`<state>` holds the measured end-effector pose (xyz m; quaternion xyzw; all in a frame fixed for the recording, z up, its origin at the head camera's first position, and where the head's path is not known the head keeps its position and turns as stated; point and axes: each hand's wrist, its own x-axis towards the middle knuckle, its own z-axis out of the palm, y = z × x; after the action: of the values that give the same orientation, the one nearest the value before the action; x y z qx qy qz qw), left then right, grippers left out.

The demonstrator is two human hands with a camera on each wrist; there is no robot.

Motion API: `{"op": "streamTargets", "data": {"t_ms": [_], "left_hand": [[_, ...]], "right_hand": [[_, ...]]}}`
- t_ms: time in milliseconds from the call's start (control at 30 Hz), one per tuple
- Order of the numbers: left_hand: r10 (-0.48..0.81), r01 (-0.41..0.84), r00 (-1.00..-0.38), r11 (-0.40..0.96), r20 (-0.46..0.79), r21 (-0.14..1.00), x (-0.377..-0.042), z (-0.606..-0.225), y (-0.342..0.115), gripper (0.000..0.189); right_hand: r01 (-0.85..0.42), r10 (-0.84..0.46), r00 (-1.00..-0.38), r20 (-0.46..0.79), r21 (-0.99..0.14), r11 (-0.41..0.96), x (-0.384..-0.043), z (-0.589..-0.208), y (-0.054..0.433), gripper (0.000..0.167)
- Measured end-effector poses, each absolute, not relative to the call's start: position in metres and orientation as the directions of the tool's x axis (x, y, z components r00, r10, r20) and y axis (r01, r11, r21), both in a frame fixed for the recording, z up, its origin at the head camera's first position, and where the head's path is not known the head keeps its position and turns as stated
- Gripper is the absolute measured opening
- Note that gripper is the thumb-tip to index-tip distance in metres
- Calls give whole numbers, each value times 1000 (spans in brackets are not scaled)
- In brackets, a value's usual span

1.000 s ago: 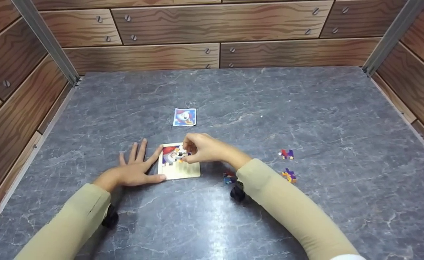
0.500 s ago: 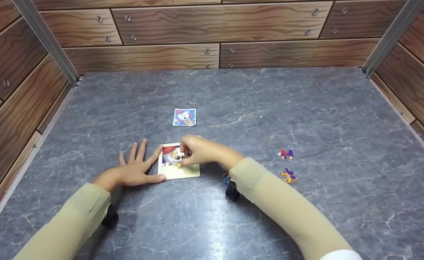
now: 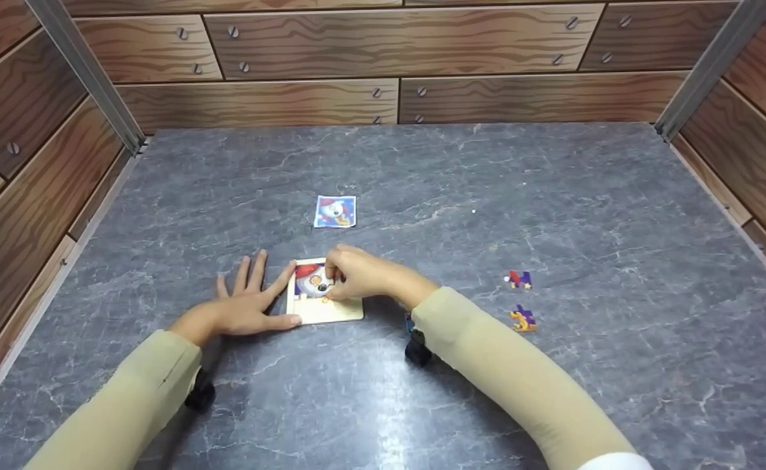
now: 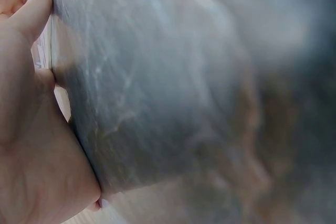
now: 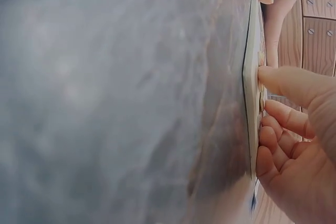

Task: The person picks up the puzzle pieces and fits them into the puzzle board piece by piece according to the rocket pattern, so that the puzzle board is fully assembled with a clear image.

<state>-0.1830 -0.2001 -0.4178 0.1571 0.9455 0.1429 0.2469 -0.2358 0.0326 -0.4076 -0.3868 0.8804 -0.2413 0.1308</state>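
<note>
A square pale puzzle board [image 3: 340, 314] lies on the table, with fitted pieces forming a red and white picture in its upper part. My left hand [image 3: 242, 313] lies spread on the table, its forefinger and thumb touching the board's left side. Over the board's right half, my right hand [image 3: 364, 275] pinches a puzzle piece [image 5: 262, 100] between thumb and forefinger, down at the board's surface. Most of that piece is hidden by the fingers in the head view. In the right wrist view, the other fingers are curled beside the board.
A small printed picture card [image 3: 335, 212] lies beyond the board. To the right are a red and purple puzzle piece [image 3: 518, 279] and an orange and purple one [image 3: 523, 318]. Another bit of puzzle [image 3: 409, 322] shows partly under the right sleeve. Wood-patterned walls [image 3: 383, 46] enclose the table.
My right hand has shifted slightly left and down with the puzzle piece, its sleeve now covering more of the nearest loose piece. The left hand stays in place.
</note>
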Motion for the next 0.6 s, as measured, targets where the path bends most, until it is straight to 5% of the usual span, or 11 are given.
{"op": "streamTargets", "data": {"t_ms": [233, 600], "left_hand": [[371, 236, -830, 911, -418, 339, -183, -419, -200, 96], [372, 233, -827, 909, -421, 346, -184, -420, -201, 96]], "right_hand": [[-622, -748, -663, -34, -532, 575, -234, -407, 34, 33], [-660, -778, -629, -6, -524, 538, -235, -409, 33, 19]]}}
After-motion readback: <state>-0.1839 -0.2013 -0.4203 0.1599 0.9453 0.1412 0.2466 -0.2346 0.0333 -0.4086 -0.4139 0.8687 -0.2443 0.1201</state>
